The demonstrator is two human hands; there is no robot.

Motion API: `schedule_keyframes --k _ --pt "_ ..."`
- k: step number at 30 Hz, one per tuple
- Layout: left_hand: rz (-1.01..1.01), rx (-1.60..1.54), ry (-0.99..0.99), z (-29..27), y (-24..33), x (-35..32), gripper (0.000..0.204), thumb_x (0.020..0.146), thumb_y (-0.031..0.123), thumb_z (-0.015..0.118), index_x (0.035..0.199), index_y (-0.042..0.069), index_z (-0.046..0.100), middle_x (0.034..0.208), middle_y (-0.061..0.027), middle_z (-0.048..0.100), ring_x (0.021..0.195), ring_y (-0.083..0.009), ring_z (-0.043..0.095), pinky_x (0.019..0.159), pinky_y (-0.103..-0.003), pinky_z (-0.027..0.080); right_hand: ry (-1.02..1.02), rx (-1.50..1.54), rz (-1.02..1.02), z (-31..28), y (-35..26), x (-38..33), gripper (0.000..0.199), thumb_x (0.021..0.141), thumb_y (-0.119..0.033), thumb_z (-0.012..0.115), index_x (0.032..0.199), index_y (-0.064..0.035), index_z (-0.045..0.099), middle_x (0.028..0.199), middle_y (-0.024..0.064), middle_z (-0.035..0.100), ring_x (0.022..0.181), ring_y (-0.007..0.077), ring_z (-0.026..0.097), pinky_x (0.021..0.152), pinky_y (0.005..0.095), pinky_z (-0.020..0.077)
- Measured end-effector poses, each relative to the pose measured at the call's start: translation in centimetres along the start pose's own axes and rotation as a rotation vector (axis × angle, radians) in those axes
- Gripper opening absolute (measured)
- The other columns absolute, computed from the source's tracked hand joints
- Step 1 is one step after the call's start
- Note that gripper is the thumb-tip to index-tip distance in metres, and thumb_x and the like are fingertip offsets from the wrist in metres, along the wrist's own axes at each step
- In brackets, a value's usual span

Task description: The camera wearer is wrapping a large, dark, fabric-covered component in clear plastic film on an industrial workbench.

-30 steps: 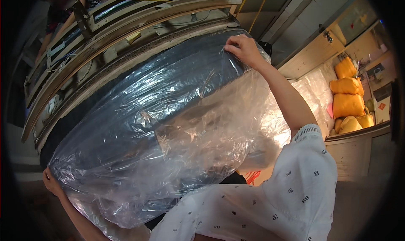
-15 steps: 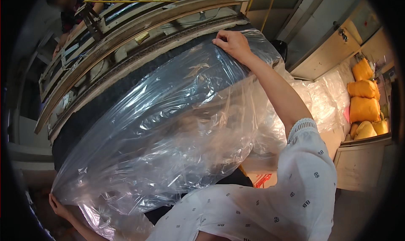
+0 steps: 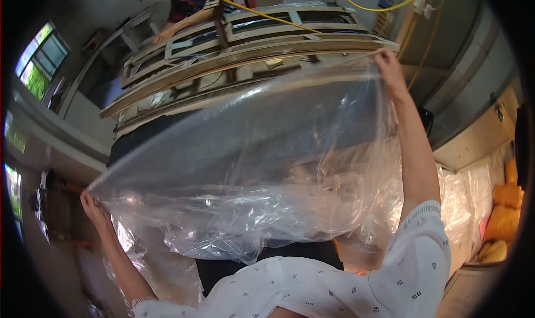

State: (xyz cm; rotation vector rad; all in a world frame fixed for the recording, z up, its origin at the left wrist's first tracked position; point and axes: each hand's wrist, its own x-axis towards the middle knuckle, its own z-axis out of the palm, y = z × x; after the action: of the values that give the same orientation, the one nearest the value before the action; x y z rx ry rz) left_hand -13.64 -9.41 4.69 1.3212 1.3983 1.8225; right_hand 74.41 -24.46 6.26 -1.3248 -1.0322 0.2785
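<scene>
Head view: I found both hands closed on the plastic sheet [image 3: 251,173], left hand [image 3: 92,204] low, right hand [image 3: 387,67] high, stretching it over the dark cushion [image 3: 223,134] before wooden frames [image 3: 251,45]. Step judged: covering. Next calls for even tension.

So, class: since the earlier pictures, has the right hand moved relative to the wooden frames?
Yes. The right hand, gripping the clear plastic bag, has gone toward the right end of the wooden frames.
</scene>
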Motion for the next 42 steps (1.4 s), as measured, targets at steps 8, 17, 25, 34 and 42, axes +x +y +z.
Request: schedule_keyframes --k 8,17,25,34,42 --pt "0.276 0.626 -0.196 8.2 -11.4 10.2 0.029 0.087 0.028 0.057 0.094 0.001 0.064 0.088 -0.0032 0.063 0.083 -0.0099 0.054 0.078 -0.022 0.041 0.261 -0.393 0.01 1.9 7.7 -1.0 0.019 0.083 -0.021 0.055 0.091 -0.0039 0.056 0.075 0.0085 0.062 0.069 0.0163 0.058 0.069 0.0282 0.0444" --pt "0.061 0.351 -0.194 16.7 -14.3 14.8 0.031 0.083 0.027 0.063 0.101 0.001 0.066 0.097 -0.0039 0.064 0.088 -0.0115 0.055 0.081 -0.023 0.041 0.244 -0.545 -0.005 1.0 7.1 0.2 0.024 0.077 -0.023 0.062 0.086 -0.0005 0.064 0.082 0.01 0.061 0.076 0.0183 0.058 0.071 0.0296 0.044" --pt "0.064 0.396 -0.269 22.0 -11.9 12.4 0.031 0.08 0.028 0.065 0.094 0.0 0.066 0.09 -0.0052 0.063 0.085 -0.0113 0.053 0.077 -0.022 0.04 0.342 -0.677 0.052 1.0 6.2 0.5 0.026 0.072 -0.025 0.065 0.081 -0.0007 0.061 0.082 0.0105 0.058 0.075 0.0224 0.056 0.072 0.0319 0.044" --pt "0.114 0.669 -0.044 16.4 -18.1 19.1 0.05 0.085 0.036 0.052 0.11 -0.007 0.054 0.107 -0.0187 0.058 0.097 -0.0256 0.054 0.087 -0.031 0.038 0.504 -0.779 0.003 1.0 7.3 1.3 0.033 0.071 -0.028 0.065 0.082 -0.0013 0.049 0.09 0.0162 0.048 0.084 0.0317 0.05 0.077 0.0382 0.0403" --pt "0.136 0.723 -0.274 14.2 -16.5 20.4 0.047 0.09 0.035 0.043 0.104 -0.008 0.057 0.103 -0.0156 0.061 0.096 -0.0237 0.055 0.087 -0.032 0.039 0.555 -0.679 0.074 1.4 7.5 1.5 0.039 0.084 -0.038 0.051 0.086 0.0004 0.054 0.092 0.0221 0.051 0.091 0.0379 0.049 0.08 0.0441 0.038"
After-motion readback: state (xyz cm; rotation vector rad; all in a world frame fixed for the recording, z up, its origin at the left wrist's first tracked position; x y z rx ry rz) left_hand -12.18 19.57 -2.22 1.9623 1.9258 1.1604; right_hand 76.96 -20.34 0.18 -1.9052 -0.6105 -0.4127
